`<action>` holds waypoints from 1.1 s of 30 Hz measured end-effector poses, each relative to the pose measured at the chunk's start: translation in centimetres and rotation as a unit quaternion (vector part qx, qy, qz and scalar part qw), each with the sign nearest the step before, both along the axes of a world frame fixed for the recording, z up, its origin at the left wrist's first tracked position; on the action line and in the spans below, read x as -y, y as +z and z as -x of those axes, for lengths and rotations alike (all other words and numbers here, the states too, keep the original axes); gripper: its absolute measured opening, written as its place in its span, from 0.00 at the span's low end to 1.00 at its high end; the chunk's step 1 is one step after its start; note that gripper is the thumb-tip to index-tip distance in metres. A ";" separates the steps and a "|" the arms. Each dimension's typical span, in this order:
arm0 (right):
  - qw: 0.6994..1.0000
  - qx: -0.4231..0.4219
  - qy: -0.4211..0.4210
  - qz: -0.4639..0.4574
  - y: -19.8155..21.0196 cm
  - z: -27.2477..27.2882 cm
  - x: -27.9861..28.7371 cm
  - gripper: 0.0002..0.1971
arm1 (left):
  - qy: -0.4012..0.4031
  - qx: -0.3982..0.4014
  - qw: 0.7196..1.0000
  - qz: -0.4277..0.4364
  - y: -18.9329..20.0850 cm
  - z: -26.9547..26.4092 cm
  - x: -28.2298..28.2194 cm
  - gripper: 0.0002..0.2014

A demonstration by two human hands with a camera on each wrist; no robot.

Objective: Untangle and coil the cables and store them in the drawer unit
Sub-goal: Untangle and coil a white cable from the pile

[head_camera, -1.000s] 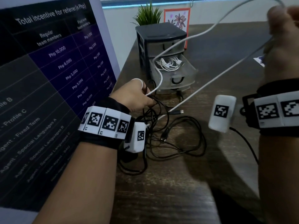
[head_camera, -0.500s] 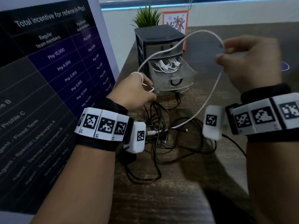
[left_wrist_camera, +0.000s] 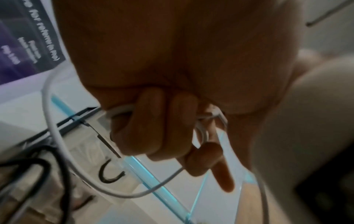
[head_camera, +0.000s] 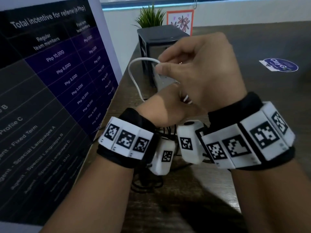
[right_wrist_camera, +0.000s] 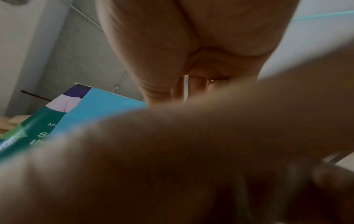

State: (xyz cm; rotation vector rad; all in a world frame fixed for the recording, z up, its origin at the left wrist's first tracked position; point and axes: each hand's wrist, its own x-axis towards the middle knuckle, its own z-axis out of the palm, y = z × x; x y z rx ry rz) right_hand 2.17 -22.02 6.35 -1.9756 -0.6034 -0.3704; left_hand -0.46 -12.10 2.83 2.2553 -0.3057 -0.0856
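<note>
A white cable point(head_camera: 133, 76) arcs in a loop between my two hands, in front of the dark drawer unit point(head_camera: 159, 41). My left hand point(head_camera: 166, 108) grips coiled turns of the white cable point(left_wrist_camera: 57, 136), fingers point(left_wrist_camera: 153, 121) curled round them. Directly above it, my right hand point(head_camera: 198, 71) pinches the loop's top end between thumb and forefinger. A tangle of black cables point(head_camera: 148, 184) lies on the table under my wrists, mostly hidden. The drawer unit's open drawer point(left_wrist_camera: 91, 151) shows behind the loop in the left wrist view. The right wrist view is blurred by skin.
A large printed banner point(head_camera: 50, 81) stands along the left edge of the dark wooden table point(head_camera: 252, 47). A potted plant point(head_camera: 151, 17) and a framed flower picture point(head_camera: 180, 21) sit behind the drawer unit. A round blue sticker point(head_camera: 280, 64) lies at the right.
My right hand has swung from high on the right down and left to just above my left hand, bringing the white cable in as a smaller loop. My left hand kept its grip.
</note>
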 end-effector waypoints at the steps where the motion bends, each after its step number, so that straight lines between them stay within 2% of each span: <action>1: 1.000 -0.004 0.003 0.006 0.1 0.1 0.0 0.05 | -0.009 0.018 0.999 0.030 0.2 0.3 -0.1 0.06; 5: 1.000 0.001 0.006 0.007 0.5 0.3 0.5 0.06 | -0.031 0.005 0.978 0.205 0.0 0.5 -0.7 0.17; 8: 1.000 0.016 0.014 -0.007 0.7 0.3 0.9 0.05 | 0.002 0.007 0.955 0.296 0.4 0.0 -0.8 0.14; 11: 0.999 0.006 0.018 0.036 0.8 0.1 1.5 0.23 | 0.067 0.034 0.913 0.402 1.0 -0.6 -1.9 0.14; 13: 0.993 -0.032 0.033 0.105 0.9 0.0 2.0 0.31 | 0.066 0.037 0.871 0.486 1.4 -0.9 -3.1 0.12; 15: 0.982 -0.070 0.043 0.169 0.7 -0.2 2.3 0.28 | 0.047 0.034 0.831 0.553 1.5 -1.2 -4.3 0.12; 17: 0.981 -0.074 0.037 0.177 0.4 -0.4 2.2 0.16 | 0.055 0.038 0.818 0.571 1.6 -1.3 -5.0 0.12; 19: 0.988 -0.076 0.030 0.133 0.4 -0.5 2.2 0.07 | 0.065 0.041 0.824 0.562 1.6 -1.2 -5.2 0.12; 21: 0.994 -0.076 0.019 0.075 0.6 -0.4 2.5 0.04 | 0.080 0.052 0.840 0.534 1.6 -1.1 -5.4 0.12; 22: 0.997 -0.064 0.006 0.042 0.8 -0.4 2.8 0.04 | 0.098 0.064 0.857 0.502 1.7 -1.0 -5.6 0.12; 26: 0.995 0.009 -0.095 -0.042 1.0 -1.3 4.1 0.12 | 0.144 0.079 0.955 0.246 1.8 -0.3 -5.7 0.11; 29: 0.980 0.002 -0.185 -0.068 0.6 -2.8 5.5 0.06 | 0.114 0.038 0.989 0.086 2.1 0.3 -4.8 0.10; 31: 0.972 -0.033 -0.231 -0.014 0.1 -3.7 6.7 0.20 | 0.113 0.047 0.992 0.011 2.2 0.3 -4.5 0.08; 33: 0.964 -0.070 -0.243 0.086 -0.5 -4.3 7.7 0.33 | 0.118 0.051 0.992 -0.020 2.3 0.4 -4.6 0.12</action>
